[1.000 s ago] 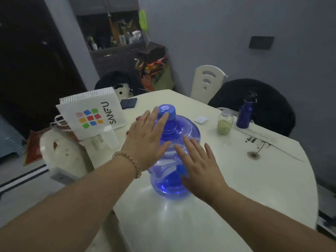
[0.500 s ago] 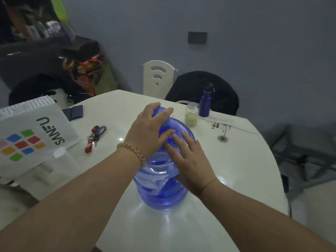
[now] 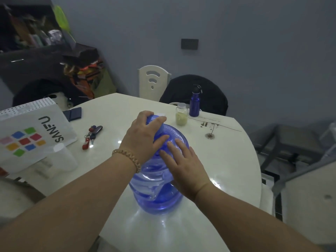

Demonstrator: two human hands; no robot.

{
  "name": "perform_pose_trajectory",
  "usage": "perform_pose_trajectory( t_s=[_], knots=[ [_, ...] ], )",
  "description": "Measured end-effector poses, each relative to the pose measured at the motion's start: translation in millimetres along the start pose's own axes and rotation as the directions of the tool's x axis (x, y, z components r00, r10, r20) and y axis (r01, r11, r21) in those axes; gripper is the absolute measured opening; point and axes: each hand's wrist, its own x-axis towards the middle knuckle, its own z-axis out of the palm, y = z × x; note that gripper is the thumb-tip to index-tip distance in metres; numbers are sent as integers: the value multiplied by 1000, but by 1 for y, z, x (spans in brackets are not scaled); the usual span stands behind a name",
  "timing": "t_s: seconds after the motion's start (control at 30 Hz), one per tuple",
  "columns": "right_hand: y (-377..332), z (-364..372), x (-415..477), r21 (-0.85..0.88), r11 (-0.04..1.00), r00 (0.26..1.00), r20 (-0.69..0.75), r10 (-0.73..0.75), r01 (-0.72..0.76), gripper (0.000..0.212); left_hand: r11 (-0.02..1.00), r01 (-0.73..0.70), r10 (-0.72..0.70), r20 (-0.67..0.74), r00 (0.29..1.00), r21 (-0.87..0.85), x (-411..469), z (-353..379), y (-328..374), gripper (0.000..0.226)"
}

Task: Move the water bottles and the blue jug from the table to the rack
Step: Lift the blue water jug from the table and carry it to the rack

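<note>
The blue jug (image 3: 160, 190) stands upright at the worktop's (image 3: 227, 166) 6 o'clock edge, rigid, smooth and likely slippery, so the left hand's (image 3: 143, 137) grip wraps its capped neck while the right hand (image 3: 183, 166) lies flat, fingers spread, on the shoulder.

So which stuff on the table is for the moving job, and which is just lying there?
For the job: blue jug, under both hands; blue metal bottle.

Just lying there: keys, white paper bag, dark wallet, small glass jar (maybe).
</note>
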Motion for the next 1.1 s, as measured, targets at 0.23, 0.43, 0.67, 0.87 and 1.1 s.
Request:
perform_pose_trajectory(
  t_s=[0.23,0.43,0.67,0.87,1.1],
  knots=[
    [26,-27,-72,80,993,996,-44,-84,87,93,1000,18,-17,-69,997,9,-44,0,79,43],
    [42,-50,-129,126,986,991,-93,-97,108,82,999,36,-35,-86,996,10,-71,4,137,42],
    [58,-63,-167,148,973,980,-120,-159,176,77,998,61,-56,-110,992,34,-89,6,179,42],
    [64,-69,-180,168,968,981,-95,-171,185,82,993,97,-89,-118,989,63,-97,4,197,44],
    [65,-64,-182,280,938,969,-194,-153,205,90,999,23,-23,0,1000,42,-93,-13,182,51]
  ],
)
